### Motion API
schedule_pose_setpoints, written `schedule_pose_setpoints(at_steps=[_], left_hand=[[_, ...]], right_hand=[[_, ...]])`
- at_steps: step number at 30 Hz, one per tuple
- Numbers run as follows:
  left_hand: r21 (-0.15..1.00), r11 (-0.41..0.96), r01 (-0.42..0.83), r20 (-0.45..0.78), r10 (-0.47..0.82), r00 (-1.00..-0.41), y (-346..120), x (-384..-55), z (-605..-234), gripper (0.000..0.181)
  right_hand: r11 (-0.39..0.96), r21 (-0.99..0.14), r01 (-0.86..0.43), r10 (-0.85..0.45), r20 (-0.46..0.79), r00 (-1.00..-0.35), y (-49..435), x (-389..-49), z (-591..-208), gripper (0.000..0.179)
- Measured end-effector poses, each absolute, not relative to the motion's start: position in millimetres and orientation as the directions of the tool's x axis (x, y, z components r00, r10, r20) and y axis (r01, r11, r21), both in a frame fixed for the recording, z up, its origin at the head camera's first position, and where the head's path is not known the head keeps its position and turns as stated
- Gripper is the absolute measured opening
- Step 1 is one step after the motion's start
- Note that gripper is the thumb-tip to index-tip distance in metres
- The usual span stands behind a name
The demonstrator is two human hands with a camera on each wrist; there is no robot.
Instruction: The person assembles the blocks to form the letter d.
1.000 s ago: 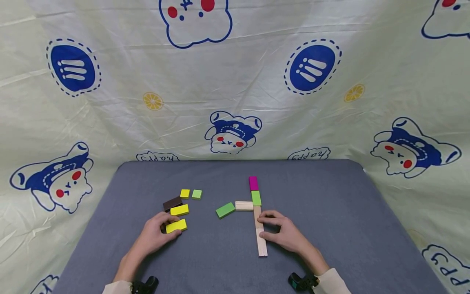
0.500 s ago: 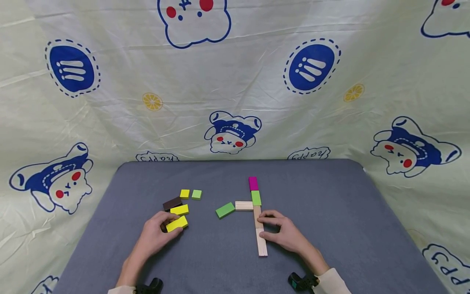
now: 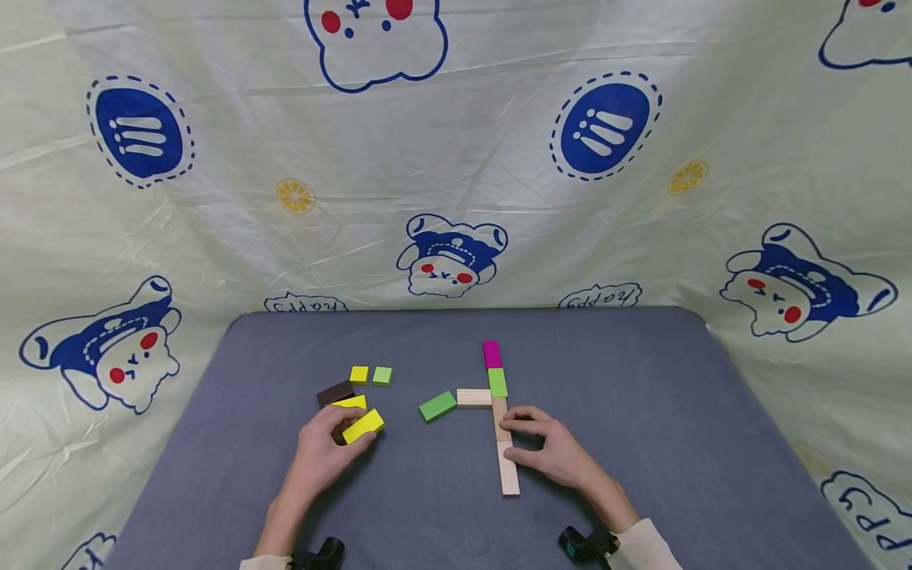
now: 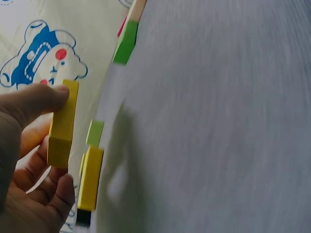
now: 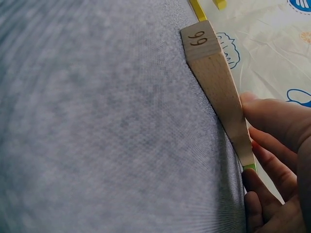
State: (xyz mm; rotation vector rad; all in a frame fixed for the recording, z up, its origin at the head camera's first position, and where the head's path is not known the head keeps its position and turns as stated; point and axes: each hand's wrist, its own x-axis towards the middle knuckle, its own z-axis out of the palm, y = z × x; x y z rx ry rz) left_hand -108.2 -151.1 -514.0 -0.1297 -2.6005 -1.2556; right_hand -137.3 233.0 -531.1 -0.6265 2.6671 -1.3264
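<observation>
Yellow block [image 3: 364,427] is clamped by left hand [image 3: 324,453] fingers, held above table [image 3: 641,380], left of angled green block [image 3: 438,408], long axes roughly parallel. Right hand [image 3: 559,454] fingers are spread apart, rested against plain wooden blocks [image 3: 509,477].

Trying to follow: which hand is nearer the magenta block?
Right. The right hand is on the near side of the magenta block; the left hand, holding a yellow block, is farther, to its left.
</observation>
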Motion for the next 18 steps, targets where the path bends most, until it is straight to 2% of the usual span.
schedule_pose_setpoints(at_steps=[18], left_hand=[[0.787, 0.614, 0.067, 0.15, -0.085, -0.985, -97.1, -118.0, -520.6, 0.024]], right_hand=[[0.541, -0.775, -0.328, -0.407, 0.1, -0.908, 232.1, -138.0, -528.7, 0.042]])
